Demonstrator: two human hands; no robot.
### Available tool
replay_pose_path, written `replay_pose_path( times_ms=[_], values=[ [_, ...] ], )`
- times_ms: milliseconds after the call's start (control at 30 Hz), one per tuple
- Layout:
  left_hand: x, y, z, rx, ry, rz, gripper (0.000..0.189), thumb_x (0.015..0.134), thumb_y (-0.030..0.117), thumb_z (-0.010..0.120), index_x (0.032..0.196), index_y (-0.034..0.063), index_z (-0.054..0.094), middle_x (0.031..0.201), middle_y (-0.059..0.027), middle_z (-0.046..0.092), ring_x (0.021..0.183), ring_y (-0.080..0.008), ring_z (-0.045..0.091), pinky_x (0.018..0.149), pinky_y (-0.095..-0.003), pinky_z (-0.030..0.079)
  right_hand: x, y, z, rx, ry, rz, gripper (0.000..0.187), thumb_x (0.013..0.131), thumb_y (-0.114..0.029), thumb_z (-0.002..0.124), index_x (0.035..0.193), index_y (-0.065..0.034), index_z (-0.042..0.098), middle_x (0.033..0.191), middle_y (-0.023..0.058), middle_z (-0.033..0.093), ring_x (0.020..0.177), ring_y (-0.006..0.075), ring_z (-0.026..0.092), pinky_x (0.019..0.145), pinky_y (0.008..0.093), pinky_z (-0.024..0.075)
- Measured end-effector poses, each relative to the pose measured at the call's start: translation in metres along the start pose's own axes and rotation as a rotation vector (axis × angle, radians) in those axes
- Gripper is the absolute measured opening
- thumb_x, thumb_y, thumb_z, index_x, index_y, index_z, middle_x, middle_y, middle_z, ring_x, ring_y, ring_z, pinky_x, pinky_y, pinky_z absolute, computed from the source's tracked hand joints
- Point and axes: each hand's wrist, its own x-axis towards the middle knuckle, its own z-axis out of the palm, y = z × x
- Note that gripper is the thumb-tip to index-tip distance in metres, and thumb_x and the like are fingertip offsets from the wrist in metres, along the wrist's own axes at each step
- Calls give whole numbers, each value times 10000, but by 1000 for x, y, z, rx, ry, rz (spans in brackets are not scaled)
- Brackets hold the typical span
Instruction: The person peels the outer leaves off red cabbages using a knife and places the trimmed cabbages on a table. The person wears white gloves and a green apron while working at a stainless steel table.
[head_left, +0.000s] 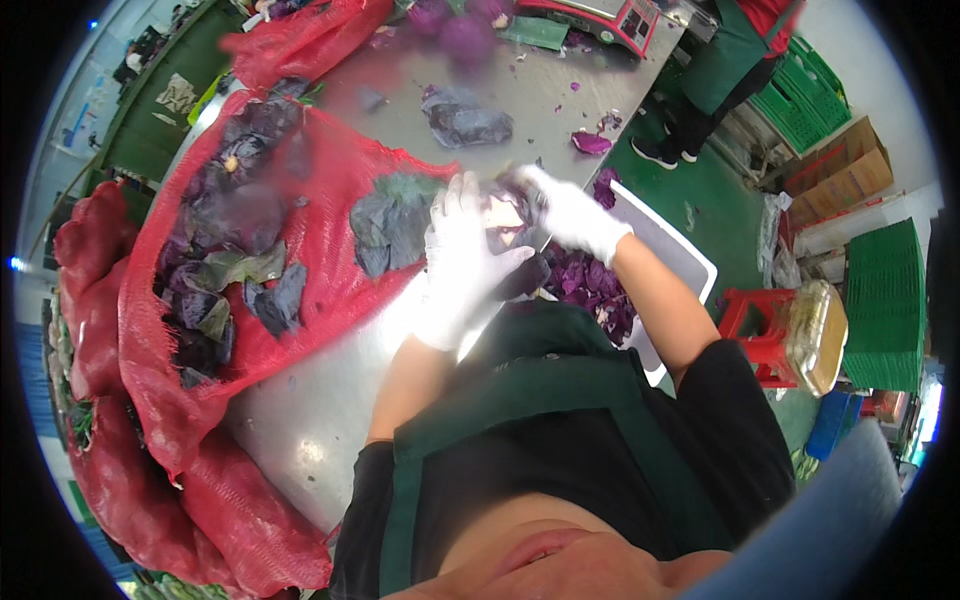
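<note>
A purple cabbage (504, 217) with a pale cut stem end facing up is between my two gloved hands. My left hand (461, 259) holds its left side, fingers pointing away and thumb along the near side. At the cabbage's far right side, my right hand (574, 214) grips its outer leaves; its fingertips are blurred. Loose dark outer leaves (394, 225) lie beside my left hand on a red mesh sack (337, 161). Below my right hand, a white bin (682, 240) holds torn purple leaves (589, 281).
Several cabbages (232, 202) and leaves lie in the open sack at left. Filled red sacks (247, 517) stand by the steel table (300, 420). A red scale (600, 22) and more cabbages (465, 37) are at the far end. A person (735, 67) stands beyond, near a red stool (750, 322).
</note>
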Motion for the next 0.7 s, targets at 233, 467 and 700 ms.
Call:
replay_pose_path(
  times_ms=[233,467,700],
  values=[
    [-14,-45,-4,-291,27,234,1179,541,214,961,1536,25,357,1559,-203,388,1455,-371,371,1199,-442,331,10,71,3,840,-109,401,992,777,125,511,1632,-156,95,932,143,689,437,113,459,384,287,415],
    [-23,-68,-14,-606,-15,68,1180,590,212,962,1557,12,316,1530,-176,372,1313,-287,477,1124,-396,406,-8,85,-14,42,460,436,584,882,-169,645,1435,-49,499,821,139,696,555,192,601,469,354,484],
    [-29,-27,-4,-479,103,4,1172,588,283,945,1517,-61,320,1426,-228,429,1243,-328,529,1049,-415,473,-57,-18,39,530,174,204,632,915,-254,710,1443,6,481,989,101,695,719,145,640,644,282,535]
  ],
)
